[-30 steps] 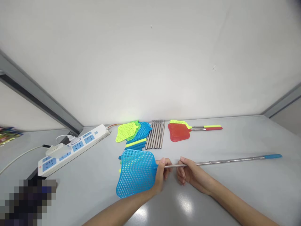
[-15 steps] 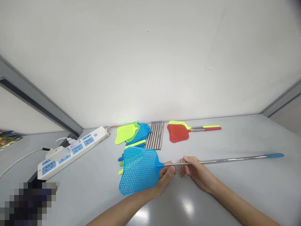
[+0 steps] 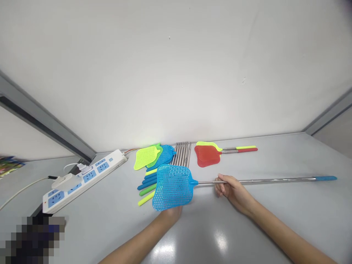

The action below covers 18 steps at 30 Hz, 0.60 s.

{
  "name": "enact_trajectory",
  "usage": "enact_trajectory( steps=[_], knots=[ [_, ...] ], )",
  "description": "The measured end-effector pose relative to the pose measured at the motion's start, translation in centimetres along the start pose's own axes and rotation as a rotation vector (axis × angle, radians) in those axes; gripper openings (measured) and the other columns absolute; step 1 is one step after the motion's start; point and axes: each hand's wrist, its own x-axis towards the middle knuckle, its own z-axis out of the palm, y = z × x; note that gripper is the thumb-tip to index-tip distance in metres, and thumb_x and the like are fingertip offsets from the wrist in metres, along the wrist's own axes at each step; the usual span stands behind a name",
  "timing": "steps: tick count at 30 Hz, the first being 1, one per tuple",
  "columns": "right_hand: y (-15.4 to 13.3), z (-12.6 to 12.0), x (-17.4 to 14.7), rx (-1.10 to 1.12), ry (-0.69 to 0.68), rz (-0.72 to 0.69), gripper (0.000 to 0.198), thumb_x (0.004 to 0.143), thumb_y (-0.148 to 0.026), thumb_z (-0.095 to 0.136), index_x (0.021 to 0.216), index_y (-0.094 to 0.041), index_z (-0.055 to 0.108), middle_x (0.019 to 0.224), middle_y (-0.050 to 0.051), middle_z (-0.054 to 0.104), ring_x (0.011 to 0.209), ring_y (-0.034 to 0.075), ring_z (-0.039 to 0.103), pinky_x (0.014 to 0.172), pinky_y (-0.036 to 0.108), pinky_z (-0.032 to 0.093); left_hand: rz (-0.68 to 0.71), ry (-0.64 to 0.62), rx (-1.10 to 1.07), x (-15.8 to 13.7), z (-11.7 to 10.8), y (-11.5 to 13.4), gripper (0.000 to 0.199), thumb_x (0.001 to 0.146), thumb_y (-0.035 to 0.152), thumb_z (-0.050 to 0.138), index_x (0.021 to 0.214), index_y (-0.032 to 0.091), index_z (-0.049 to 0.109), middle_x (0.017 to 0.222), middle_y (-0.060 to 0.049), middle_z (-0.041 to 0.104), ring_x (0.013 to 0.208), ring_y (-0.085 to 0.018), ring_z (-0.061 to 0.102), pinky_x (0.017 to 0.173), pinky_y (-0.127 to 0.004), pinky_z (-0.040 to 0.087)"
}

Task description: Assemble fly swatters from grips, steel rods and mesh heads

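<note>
A blue fly swatter (image 3: 173, 187) with its metal telescopic rod drawn out long lies across my view, its perforated head at the left and its blue grip at the far right. My right hand (image 3: 227, 187) is closed around the rod, a little right of the head. Under the swatter's head is my left hand (image 3: 175, 212); its fingers are hidden behind the mesh, so whether it touches the head does not show.
Behind lie loose yellow-green, green and blue swatter heads (image 3: 147, 157), several metal rods (image 3: 181, 154) and coloured grips (image 3: 147, 189). A red swatter (image 3: 208, 156) and a yellow one (image 3: 245, 147) rest farther right. A power strip (image 3: 89, 176) with plugs stands left.
My left hand has left the rod near the neck and gone behind the head. The swatter's head has shifted right and slightly up, and the right hand has moved a little right.
</note>
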Motion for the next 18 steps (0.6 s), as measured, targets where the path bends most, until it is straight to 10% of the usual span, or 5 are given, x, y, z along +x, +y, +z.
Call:
enact_trajectory(
  steps=[5,18],
  knots=[
    [-0.3,-0.9,0.3,-0.032,0.17,-0.072,0.041,0.08,-0.032,0.044,0.042,-0.017,0.046,0.045,-0.001,0.037,0.047,0.013,0.039,0.053,0.029,0.029,0.149,0.089,-0.201,-0.1,1.2,1.0,0.035,0.073,0.05,0.046,0.065,0.019,0.06,0.06,0.001,0.061,0.065,-0.016,0.06,0.071,-0.031,0.047],
    [-1.1,-1.9,0.8,0.098,0.338,-0.171,0.039,0.077,-0.032,0.046,0.041,-0.018,0.042,0.045,-0.001,0.035,0.043,0.012,0.038,0.047,0.028,0.03,-0.124,0.018,0.168,-0.1,0.9,0.8,0.019,0.062,0.019,0.062,0.08,0.015,0.057,0.071,-0.002,0.065,0.068,-0.019,0.062,0.07,-0.034,0.048]
  ],
)
